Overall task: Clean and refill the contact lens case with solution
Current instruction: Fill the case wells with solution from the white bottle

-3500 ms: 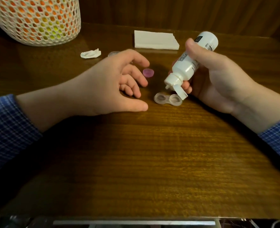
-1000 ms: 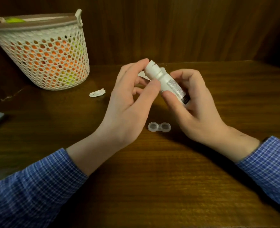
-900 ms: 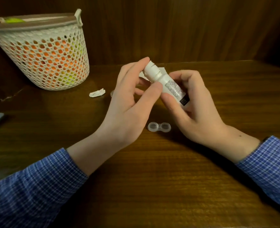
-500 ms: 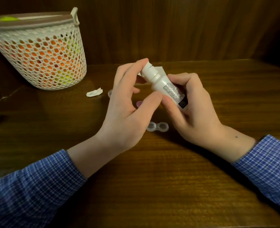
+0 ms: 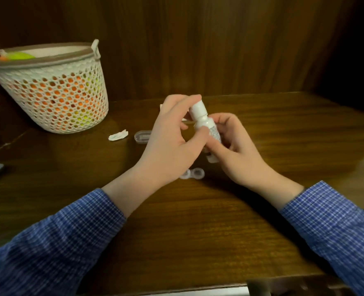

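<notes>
We looked down and forward from a single head-worn camera, close over the table (image 5: 176,227), which filled the lower frame, with a wood wall (image 5: 219,43) behind.

Dim wood-panelled wall (image 5: 198,43), wooden table (image 5: 187,231)

Mesh basket (image 5: 55,97) (left), crumpled tissue (image 5: 118,135)
</notes>
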A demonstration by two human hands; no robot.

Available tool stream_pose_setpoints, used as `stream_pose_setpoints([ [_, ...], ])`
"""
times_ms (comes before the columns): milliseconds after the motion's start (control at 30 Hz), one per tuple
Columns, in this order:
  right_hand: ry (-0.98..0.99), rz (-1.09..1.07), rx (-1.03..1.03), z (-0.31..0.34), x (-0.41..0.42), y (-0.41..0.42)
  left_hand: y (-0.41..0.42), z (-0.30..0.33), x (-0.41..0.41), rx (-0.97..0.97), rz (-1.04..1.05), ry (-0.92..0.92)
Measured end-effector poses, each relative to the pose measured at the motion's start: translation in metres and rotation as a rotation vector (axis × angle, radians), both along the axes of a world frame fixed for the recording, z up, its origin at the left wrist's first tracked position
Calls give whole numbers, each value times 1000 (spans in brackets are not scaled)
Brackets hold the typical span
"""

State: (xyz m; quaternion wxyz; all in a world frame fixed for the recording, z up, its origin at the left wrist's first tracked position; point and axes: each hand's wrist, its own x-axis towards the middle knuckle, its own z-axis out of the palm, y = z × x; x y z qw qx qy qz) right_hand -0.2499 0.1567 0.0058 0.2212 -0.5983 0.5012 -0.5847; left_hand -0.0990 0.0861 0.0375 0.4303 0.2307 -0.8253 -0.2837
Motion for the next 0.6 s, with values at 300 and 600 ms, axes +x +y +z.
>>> stream_pose_setpoints([
  [300,72,-477,67,-2,-65,76,24,41,-103,-18,-195,-262],
  [600,179,-613,264,5,-149,131,53,40,-203,-94,-434,-320],
])
